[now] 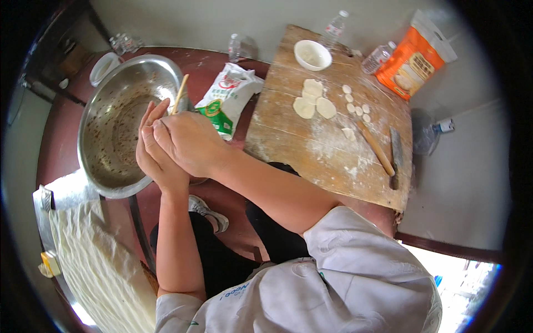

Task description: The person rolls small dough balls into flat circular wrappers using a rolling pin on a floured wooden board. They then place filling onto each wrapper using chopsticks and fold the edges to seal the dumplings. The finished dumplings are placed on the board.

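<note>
My left hand [161, 160] and my right hand [193, 139] are pressed together just right of a large steel basin [125, 116]. The fingers of my left hand are raised and partly curled, while my right hand folds over them. Whatever may lie between the palms is hidden. A wooden chopstick [180, 93] sticks up behind my right hand; its lower end is covered, and I cannot tell whether it is held. Brown specks cling to the basin's inner wall. Flattened dough rounds [326, 108] and several small dough pieces [351, 108] lie on a floured wooden board [283, 125] to the right.
On the board are a rolling pin [376, 148], a cleaver [395, 145] and a white bowl [312, 55]. Beside it stand an orange bag [410, 62] and water bottles [378, 57]. A white and green bag [229, 95] lies behind my hands. Pale cloth [95, 258] spreads at lower left.
</note>
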`<state>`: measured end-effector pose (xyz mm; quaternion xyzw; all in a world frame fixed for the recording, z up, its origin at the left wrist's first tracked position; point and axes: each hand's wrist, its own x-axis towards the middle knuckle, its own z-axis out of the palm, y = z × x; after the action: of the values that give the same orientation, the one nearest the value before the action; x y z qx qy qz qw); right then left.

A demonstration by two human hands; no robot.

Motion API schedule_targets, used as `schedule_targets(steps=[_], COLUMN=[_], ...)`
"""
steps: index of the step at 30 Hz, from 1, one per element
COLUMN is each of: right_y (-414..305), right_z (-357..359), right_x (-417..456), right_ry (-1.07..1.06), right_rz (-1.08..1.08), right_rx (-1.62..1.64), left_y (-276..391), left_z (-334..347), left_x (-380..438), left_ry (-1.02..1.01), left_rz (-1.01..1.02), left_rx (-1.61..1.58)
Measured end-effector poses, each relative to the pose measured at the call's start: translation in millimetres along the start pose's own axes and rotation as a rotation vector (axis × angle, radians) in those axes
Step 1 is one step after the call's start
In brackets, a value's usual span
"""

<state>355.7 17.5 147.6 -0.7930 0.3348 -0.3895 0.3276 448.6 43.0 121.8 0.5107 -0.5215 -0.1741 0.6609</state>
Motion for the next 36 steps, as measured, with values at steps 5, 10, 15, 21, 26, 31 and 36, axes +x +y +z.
schedule_targets(steps=[5, 10, 15, 21, 26, 31, 36], right_y=[45.0, 115.7, 173.6, 211.3, 213.3, 214.0, 189.2], right_z=[-53.3, -131.6, -175.9, -200.4, -205.4, -213.2, -208.1], right_x=[-44.0, -139.2, -241.1, -273.4, -280.9, -283.6, -248.5], right_ry=[0.164, 0.332, 0.639, 0.682, 0.612, 0.536, 0.538], right_rz=[0.294, 0.637, 0.790, 0.609, 0.651, 0.508, 0.341], right_rx=[0.243, 0.155, -0.273, -0.650, -0.664, -0.897, -1.057], left_y=[12.6, 7.2, -7.0, -18.9, -18.5, -17.2, -14.7], left_z=[28.1, 13.0, 19.8, 28.1, 35.4, 40.7, 37.0], left_x=[-11.3, -3.8, -8.5, -8.6, -7.0, -7.0, -4.4], left_ry=[-0.209, -0.271, -0.313, -0.322, -0.363, -0.383, -0.374], left_rz=[0.048, -0.003, -0.007, 0.023, 0.100, 0.168, 0.150], left_rx=[-0.151, 0.010, 0.063, 0.145, 0.184, 0.236, 0.248])
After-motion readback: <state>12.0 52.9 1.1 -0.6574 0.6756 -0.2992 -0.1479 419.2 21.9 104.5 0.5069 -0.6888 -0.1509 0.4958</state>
